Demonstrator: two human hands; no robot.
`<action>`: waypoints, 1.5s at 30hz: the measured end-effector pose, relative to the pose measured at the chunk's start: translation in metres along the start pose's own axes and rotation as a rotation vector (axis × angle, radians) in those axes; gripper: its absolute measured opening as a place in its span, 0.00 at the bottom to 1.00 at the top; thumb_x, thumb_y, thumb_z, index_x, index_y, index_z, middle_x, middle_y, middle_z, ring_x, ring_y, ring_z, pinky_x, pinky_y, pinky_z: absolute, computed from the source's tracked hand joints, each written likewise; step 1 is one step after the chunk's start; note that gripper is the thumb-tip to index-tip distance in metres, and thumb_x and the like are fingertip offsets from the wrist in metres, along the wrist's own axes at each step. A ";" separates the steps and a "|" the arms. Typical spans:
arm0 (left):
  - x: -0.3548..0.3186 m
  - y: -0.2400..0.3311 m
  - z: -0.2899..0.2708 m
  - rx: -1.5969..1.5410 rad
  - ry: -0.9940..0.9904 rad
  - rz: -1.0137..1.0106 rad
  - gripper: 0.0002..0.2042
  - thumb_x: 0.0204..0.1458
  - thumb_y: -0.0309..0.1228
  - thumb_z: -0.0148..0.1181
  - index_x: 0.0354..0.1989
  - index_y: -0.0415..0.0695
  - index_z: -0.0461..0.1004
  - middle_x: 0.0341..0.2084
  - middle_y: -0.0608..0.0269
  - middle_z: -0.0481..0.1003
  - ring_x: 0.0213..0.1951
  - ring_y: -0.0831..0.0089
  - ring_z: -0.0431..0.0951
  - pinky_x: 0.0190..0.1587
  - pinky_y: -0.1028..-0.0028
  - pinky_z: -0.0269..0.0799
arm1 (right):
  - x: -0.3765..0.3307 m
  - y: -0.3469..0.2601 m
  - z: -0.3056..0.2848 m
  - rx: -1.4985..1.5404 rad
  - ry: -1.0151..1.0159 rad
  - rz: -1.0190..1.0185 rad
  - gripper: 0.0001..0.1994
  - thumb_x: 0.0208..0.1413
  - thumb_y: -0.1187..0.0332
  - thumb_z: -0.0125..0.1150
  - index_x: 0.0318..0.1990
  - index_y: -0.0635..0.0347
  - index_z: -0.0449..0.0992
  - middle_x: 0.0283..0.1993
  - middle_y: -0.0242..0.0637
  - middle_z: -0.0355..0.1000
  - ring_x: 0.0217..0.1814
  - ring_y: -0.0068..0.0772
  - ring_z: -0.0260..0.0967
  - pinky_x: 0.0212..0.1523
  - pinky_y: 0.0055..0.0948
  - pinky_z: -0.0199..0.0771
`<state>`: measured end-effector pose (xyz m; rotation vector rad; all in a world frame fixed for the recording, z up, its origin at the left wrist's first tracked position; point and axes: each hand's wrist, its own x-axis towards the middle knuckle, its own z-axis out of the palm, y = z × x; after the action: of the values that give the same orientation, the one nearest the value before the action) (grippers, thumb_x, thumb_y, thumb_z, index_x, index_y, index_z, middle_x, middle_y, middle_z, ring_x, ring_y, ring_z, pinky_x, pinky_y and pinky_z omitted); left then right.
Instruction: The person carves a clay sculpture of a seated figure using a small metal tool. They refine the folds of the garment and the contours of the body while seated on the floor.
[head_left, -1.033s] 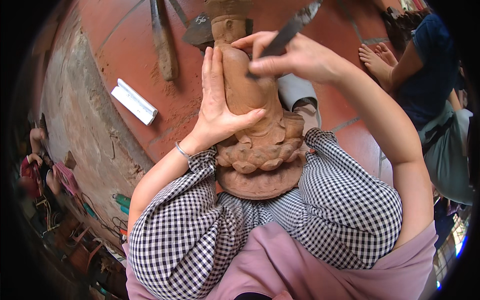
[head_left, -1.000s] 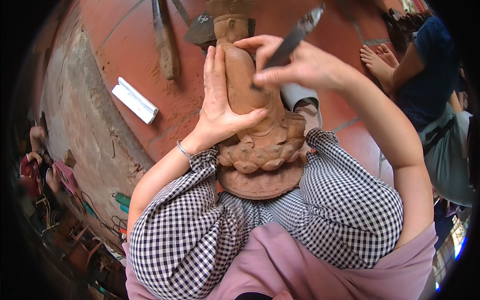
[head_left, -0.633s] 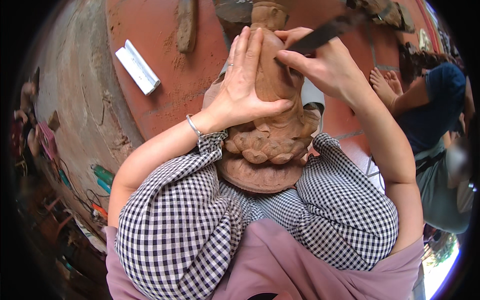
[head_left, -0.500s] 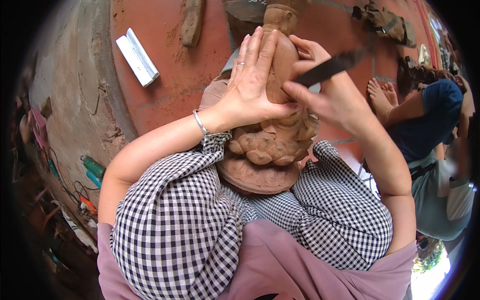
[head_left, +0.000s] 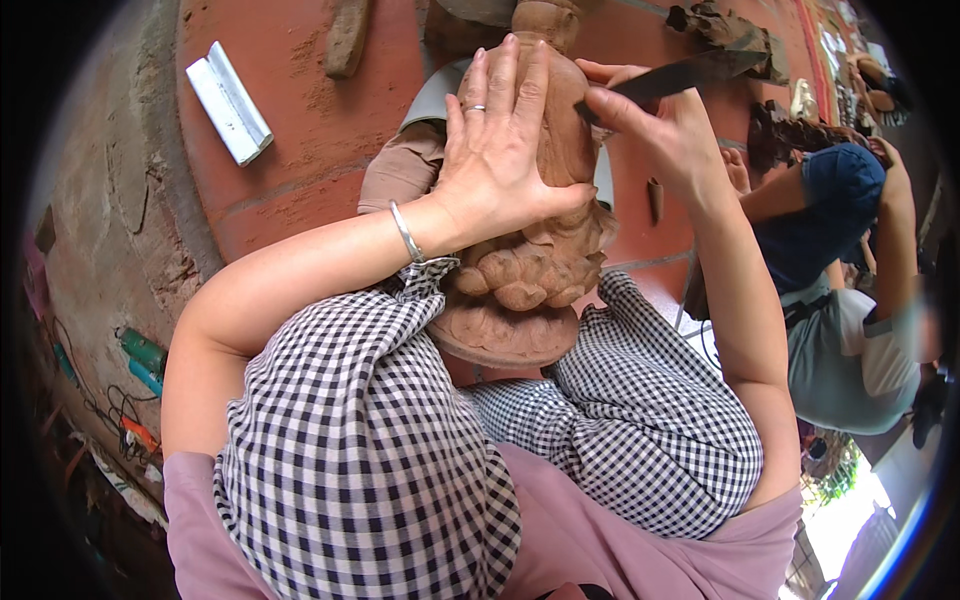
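Red floor (head_left: 290, 110) lies around the statue (head_left: 567, 148) in the far middle, where the left hand (head_left: 497, 155) rests wide on it, and the right hand (head_left: 658, 128) pinches a dark tool (head_left: 695, 74) that could nick the left hand if the statue rolls.

Left hand (head_left: 497, 155) spans a carved figure (head_left: 566, 135); right hand (head_left: 668, 125) holds, apparently, a blade (head_left: 690, 76).

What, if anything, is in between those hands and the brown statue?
Only the dark tool gripped in the right hand, with its lower end at the statue. Nothing visible comes between the statue and the left hand, which lies spread on it.
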<state>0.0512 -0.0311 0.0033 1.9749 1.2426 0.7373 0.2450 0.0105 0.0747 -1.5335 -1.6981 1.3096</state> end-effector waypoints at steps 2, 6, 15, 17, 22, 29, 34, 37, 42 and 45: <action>0.002 0.003 0.001 0.016 -0.021 -0.020 0.66 0.35 0.54 0.73 0.77 0.42 0.32 0.75 0.39 0.35 0.75 0.35 0.32 0.68 0.29 0.41 | 0.000 -0.001 -0.002 0.204 0.014 0.089 0.14 0.62 0.65 0.65 0.41 0.71 0.79 0.48 0.40 0.80 0.45 0.25 0.78 0.44 0.25 0.79; 0.004 0.012 0.004 0.056 -0.015 -0.052 0.66 0.35 0.53 0.75 0.77 0.40 0.34 0.75 0.41 0.37 0.75 0.38 0.34 0.68 0.31 0.41 | -0.016 0.015 -0.002 -0.081 0.042 -0.107 0.13 0.58 0.65 0.68 0.40 0.68 0.78 0.55 0.46 0.77 0.54 0.32 0.75 0.50 0.31 0.76; 0.009 0.023 0.007 0.070 -0.096 -0.076 0.65 0.36 0.55 0.72 0.76 0.35 0.35 0.76 0.44 0.31 0.76 0.43 0.25 0.70 0.33 0.32 | -0.001 0.021 -0.011 0.002 0.132 0.096 0.11 0.55 0.70 0.68 0.41 0.70 0.79 0.40 0.49 0.80 0.43 0.32 0.78 0.46 0.31 0.77; 0.017 0.018 0.005 0.016 -0.184 -0.103 0.66 0.35 0.56 0.72 0.76 0.35 0.34 0.76 0.44 0.32 0.76 0.43 0.25 0.70 0.31 0.32 | -0.006 0.005 0.000 -0.059 0.257 -0.110 0.12 0.54 0.69 0.68 0.40 0.69 0.79 0.39 0.50 0.80 0.44 0.41 0.80 0.46 0.33 0.78; 0.006 0.010 -0.010 0.031 -0.163 -0.150 0.67 0.37 0.58 0.72 0.75 0.35 0.30 0.75 0.39 0.32 0.76 0.41 0.26 0.70 0.32 0.29 | 0.004 -0.007 0.013 -0.206 0.126 -0.055 0.15 0.53 0.62 0.68 0.43 0.63 0.81 0.35 0.56 0.78 0.40 0.55 0.80 0.40 0.42 0.80; 0.008 0.010 -0.011 0.060 -0.202 -0.162 0.68 0.38 0.59 0.72 0.75 0.35 0.28 0.75 0.38 0.32 0.76 0.41 0.26 0.71 0.36 0.30 | -0.003 -0.005 0.028 -0.401 0.246 -0.336 0.11 0.53 0.63 0.66 0.34 0.62 0.76 0.30 0.50 0.77 0.37 0.60 0.77 0.36 0.49 0.78; 0.008 0.009 -0.013 0.093 -0.224 -0.179 0.69 0.37 0.58 0.73 0.75 0.34 0.27 0.75 0.39 0.31 0.76 0.43 0.25 0.72 0.38 0.31 | 0.021 -0.009 0.012 -0.221 0.182 0.103 0.13 0.53 0.61 0.66 0.34 0.63 0.77 0.30 0.53 0.76 0.36 0.57 0.78 0.35 0.47 0.76; 0.009 0.010 -0.015 0.064 -0.231 -0.193 0.69 0.37 0.58 0.73 0.75 0.34 0.28 0.75 0.38 0.31 0.76 0.43 0.26 0.72 0.38 0.30 | 0.011 -0.007 0.023 -0.249 0.187 -0.013 0.12 0.53 0.62 0.66 0.33 0.63 0.77 0.30 0.52 0.76 0.38 0.57 0.77 0.37 0.46 0.77; 0.009 0.013 -0.008 0.129 -0.203 -0.161 0.70 0.36 0.58 0.74 0.75 0.36 0.28 0.76 0.42 0.31 0.77 0.45 0.27 0.72 0.38 0.34 | 0.009 0.003 0.018 -0.164 0.220 -0.051 0.14 0.50 0.60 0.69 0.32 0.63 0.77 0.27 0.50 0.76 0.33 0.55 0.78 0.33 0.45 0.78; 0.011 0.010 -0.008 0.135 -0.182 -0.162 0.69 0.35 0.58 0.74 0.76 0.35 0.31 0.76 0.41 0.33 0.77 0.44 0.28 0.73 0.40 0.36 | 0.022 0.008 0.014 -0.233 0.260 -0.057 0.15 0.54 0.59 0.67 0.30 0.65 0.77 0.26 0.55 0.74 0.32 0.58 0.77 0.29 0.45 0.76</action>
<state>0.0548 -0.0222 0.0173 1.9705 1.3514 0.3934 0.2319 0.0257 0.0568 -1.6882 -1.7554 0.8635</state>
